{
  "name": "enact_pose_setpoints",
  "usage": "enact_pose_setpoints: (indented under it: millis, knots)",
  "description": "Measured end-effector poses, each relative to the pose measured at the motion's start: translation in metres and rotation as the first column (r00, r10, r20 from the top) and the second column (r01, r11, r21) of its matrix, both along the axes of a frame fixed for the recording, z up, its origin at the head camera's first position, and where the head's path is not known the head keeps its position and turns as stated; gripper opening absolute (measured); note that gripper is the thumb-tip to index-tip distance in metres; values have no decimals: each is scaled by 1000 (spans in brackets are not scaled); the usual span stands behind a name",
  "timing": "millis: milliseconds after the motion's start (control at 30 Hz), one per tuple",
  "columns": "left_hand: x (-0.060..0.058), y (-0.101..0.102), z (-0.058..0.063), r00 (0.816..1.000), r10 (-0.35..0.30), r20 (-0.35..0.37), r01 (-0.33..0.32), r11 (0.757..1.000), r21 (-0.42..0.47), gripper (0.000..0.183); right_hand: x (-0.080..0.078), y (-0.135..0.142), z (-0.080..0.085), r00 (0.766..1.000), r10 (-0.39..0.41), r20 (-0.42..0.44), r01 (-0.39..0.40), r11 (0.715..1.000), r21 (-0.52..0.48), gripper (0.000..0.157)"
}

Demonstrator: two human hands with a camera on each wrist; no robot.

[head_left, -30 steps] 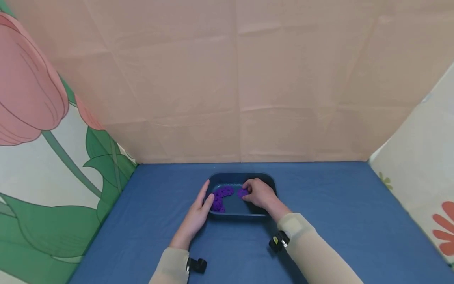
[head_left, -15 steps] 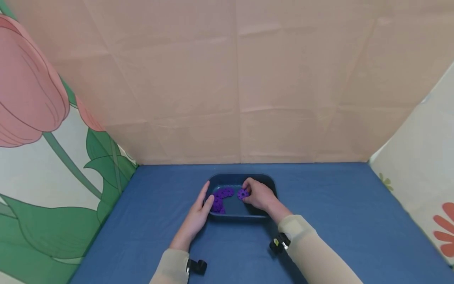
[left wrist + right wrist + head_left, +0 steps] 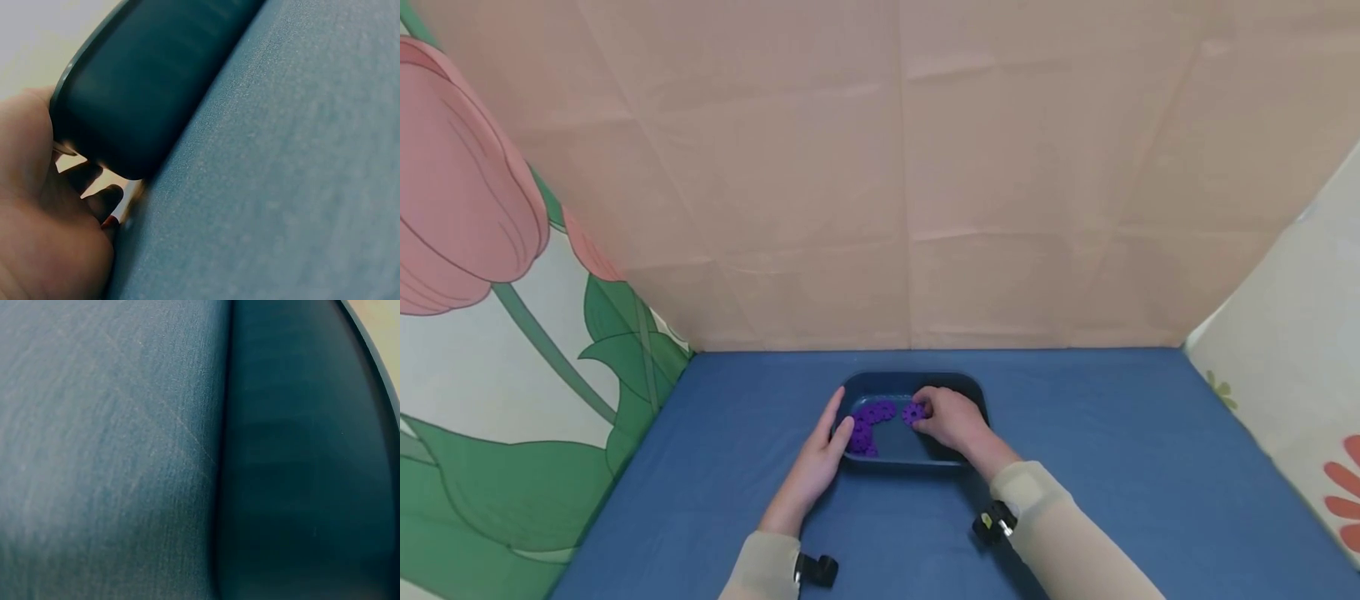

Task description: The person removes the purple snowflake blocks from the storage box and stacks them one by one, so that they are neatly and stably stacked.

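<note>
Inside dark-blue rectangular tray (image 3: 898,440), pinched from three o'clock by right fingers (image 3: 924,394): notched purple disc (image 3: 912,414), likely light, stiff, best rim-held; at tray's nine o'clock, straight left fingers (image 3: 832,407).

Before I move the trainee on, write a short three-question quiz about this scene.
1. True or false: the cluster of purple pieces lies toward the left end of the tray.

2. Multiple choice: what is the right hand pinching?
A) a pencil
B) a separate purple piece
C) a strip of paper

3. Short answer: which hand is against the tray's wall beside the cluster?

Key:
1. True.
2. B.
3. The left hand.
</note>
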State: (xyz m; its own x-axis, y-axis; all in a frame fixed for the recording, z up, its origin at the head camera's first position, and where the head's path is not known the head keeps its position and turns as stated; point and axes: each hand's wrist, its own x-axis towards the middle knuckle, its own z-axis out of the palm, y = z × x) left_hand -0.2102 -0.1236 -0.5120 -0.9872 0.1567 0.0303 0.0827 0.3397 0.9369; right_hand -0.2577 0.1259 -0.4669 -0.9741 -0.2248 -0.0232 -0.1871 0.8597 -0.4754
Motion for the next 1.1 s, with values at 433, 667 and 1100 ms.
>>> enact_pose_setpoints:
  millis: [433,667,1100]
  knots:
    - [-4,2,-2,1000,4,7,-4,1000,23,65,1,2,5,999,-36,-4,36,999,-24,39]
    - [-3,0,-3,1000,-4,-1,4,1000,20,65,5,3,9,999,-35,-6,35,999,-31,41]
    - [-5,0,-3,1000,-5,-10,6,1000,28,66,34,30,31,992,-82,-101,60,976,-211,48]
